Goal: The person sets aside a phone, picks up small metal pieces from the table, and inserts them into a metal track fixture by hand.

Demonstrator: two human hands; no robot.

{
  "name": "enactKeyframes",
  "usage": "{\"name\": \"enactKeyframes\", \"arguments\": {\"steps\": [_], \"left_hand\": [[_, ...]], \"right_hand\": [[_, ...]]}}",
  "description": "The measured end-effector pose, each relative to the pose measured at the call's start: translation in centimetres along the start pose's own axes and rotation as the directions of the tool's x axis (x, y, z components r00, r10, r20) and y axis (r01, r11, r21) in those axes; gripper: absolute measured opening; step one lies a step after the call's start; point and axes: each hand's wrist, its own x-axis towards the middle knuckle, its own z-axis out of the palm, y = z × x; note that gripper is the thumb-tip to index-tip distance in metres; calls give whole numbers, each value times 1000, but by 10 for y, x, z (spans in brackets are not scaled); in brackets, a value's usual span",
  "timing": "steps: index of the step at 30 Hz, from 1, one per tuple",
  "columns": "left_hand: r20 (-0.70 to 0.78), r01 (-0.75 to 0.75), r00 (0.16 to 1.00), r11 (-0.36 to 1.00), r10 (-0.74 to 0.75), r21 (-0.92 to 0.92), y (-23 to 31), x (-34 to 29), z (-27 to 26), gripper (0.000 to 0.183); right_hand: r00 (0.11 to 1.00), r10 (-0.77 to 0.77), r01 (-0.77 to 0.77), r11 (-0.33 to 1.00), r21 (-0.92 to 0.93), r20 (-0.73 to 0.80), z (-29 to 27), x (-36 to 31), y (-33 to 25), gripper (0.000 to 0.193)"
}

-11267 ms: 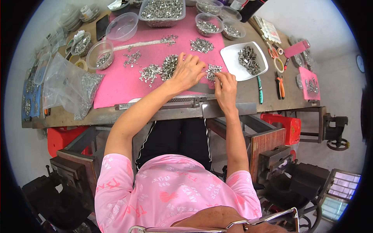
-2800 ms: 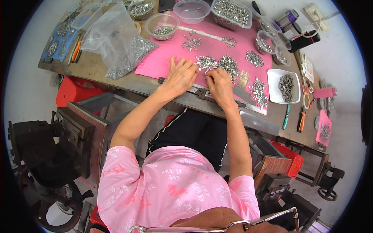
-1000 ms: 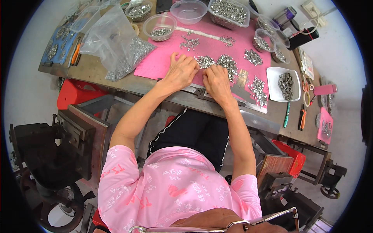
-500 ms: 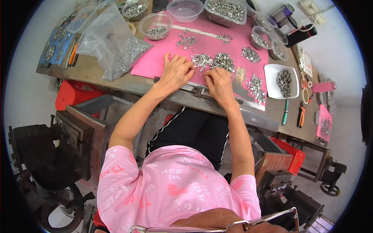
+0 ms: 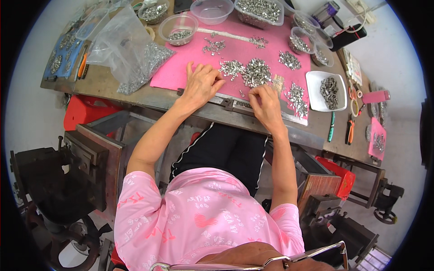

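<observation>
Left hand (image 5: 203, 85) is sitting half-curled, right hand (image 5: 267, 105) fingers-bunched, both near the silver bits (image 5: 256, 72); can't tell if either's holding any.

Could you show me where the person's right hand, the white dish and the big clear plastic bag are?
Right hand (image 5: 269, 105): head view, on the back of the hand.
White dish (image 5: 314, 88): head view, on its bare left part.
Clear plastic bag (image 5: 120, 46): head view, on its see-through upper part.

Six heaps (image 5: 257, 72) on large pink mat (image 5: 172, 70)
</observation>
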Motion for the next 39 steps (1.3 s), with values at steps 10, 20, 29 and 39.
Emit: {"name": "enactKeyframes", "arguments": {"steps": [10, 20, 29, 39], "left_hand": [[-66, -33, 997, 993, 40, 113, 3, 1, 6, 8], [22, -55, 998, 998, 55, 2, -7, -2, -2, 8], [58, -149, 987, 989, 148, 11, -7, 6, -5, 10], [46, -150, 988, 987, 148, 51, -11, 3, -8, 12]], "right_hand": [[996, -85, 83, 989, -120, -10, 3, -30, -12, 18], [996, -89, 89, 993, -81, 4, 9, 0, -5, 11], [993, -118, 122, 974, -190, 29, 39, 32, 6, 10], [998, -56, 58, 985, -160, 18, 41, 30, 4, 10]]}}
